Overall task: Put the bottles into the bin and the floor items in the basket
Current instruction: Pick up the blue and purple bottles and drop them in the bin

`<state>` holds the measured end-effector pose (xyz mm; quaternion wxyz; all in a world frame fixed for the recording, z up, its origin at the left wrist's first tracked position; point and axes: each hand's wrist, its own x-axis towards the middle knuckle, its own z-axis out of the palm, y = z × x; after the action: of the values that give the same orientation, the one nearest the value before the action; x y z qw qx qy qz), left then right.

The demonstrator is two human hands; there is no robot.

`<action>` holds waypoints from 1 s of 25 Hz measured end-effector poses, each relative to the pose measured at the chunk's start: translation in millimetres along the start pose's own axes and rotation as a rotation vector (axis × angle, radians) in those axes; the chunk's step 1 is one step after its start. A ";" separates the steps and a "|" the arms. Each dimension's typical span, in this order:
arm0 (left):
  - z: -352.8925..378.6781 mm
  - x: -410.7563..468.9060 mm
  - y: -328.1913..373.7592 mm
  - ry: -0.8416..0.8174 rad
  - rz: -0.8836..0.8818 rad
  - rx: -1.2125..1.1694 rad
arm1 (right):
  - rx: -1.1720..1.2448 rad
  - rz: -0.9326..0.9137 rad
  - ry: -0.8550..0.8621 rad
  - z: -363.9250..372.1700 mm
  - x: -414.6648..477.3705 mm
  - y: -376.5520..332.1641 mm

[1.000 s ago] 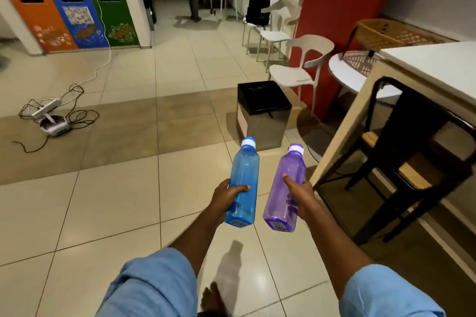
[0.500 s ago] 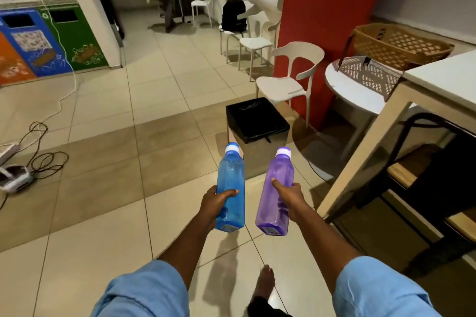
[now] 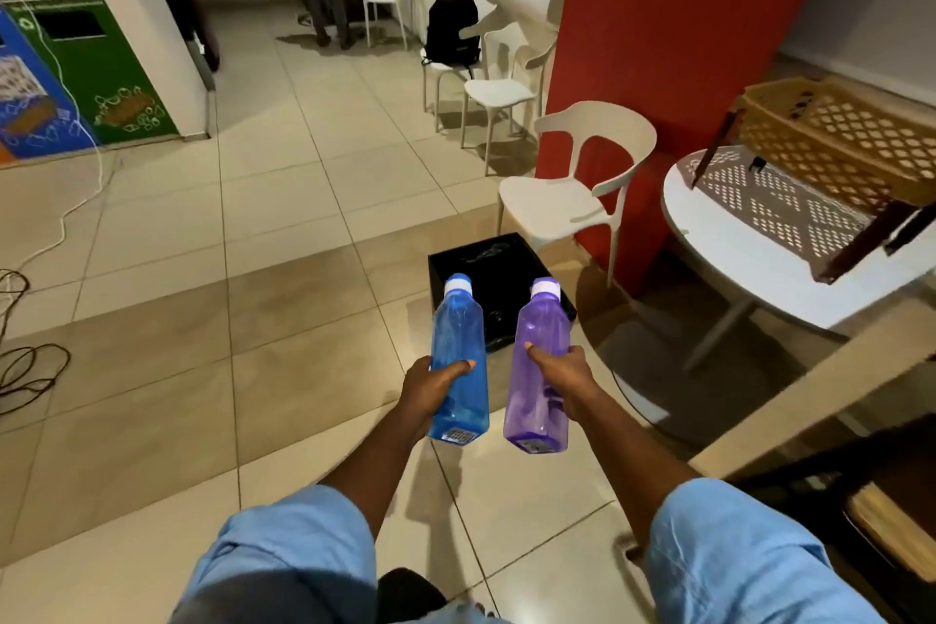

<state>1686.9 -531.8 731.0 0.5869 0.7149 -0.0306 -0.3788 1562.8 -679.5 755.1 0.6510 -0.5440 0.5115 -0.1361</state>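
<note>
Now holding blue bottle (image 3: 458, 355) and purple bottle (image 3: 541, 360) side by side, caps over the black bin's (image 3: 481, 249) near edge. Gripped low by left hand (image 3: 430, 386) and right hand (image 3: 563, 378), fingers curled round, thumbs across the front, forearms stretched toward the bin.

**Both hands full, arms out toward the bin**

I have both arms stretched forward side by side, forearms bare below light-blue sleeves (image 3: 294, 547). My left hand (image 3: 430, 385) grips the lower body of the blue bottle (image 3: 458, 319), thumb laid across its front. My right hand (image 3: 562, 378) grips the purple bottle (image 3: 539, 319) the same way, thumb pointing inward. Both hands sit on the near side of the bin (image 3: 486, 246), the left before its left corner, the right before its right. The hands are apart, not touching.
</note>
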 end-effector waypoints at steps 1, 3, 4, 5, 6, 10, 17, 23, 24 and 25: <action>5.5 19.3 11.5 -0.011 0.000 0.006 | 0.001 0.001 0.003 4.3 18.6 -12.5; 14.1 58.4 31.5 -0.020 -0.001 0.006 | 0.003 -0.004 0.015 11.5 55.3 -35.4; 19.1 82.0 41.2 -0.022 -0.003 0.003 | -0.003 -0.005 0.022 16.8 77.7 -45.8; 23.7 105.0 50.5 -0.027 -0.007 0.005 | -0.012 -0.005 0.031 22.3 100.0 -54.8; 27.7 129.1 61.1 -0.036 -0.011 0.006 | -0.019 -0.007 0.047 28.7 122.3 -64.8; 34.3 222.9 107.8 -0.074 -0.028 0.039 | -0.023 0.002 0.134 59.2 208.9 -107.9; 44.5 353.7 166.9 -0.063 -0.054 0.178 | -0.068 0.081 0.191 98.9 322.4 -163.3; 68.1 413.6 169.8 -0.112 -0.142 0.218 | -0.082 0.141 0.214 116.9 392.0 -164.1; 73.1 419.8 169.6 -0.115 -0.151 0.215 | -0.094 0.150 0.214 118.2 400.2 -161.9; 78.0 425.1 169.0 -0.113 -0.159 0.212 | -0.103 0.158 0.214 118.6 407.5 -160.0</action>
<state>2011.8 -855.3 659.9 0.4735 0.7505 -0.0469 -0.4585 1899.3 -970.4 666.0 0.5724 -0.5173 0.6256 -0.1154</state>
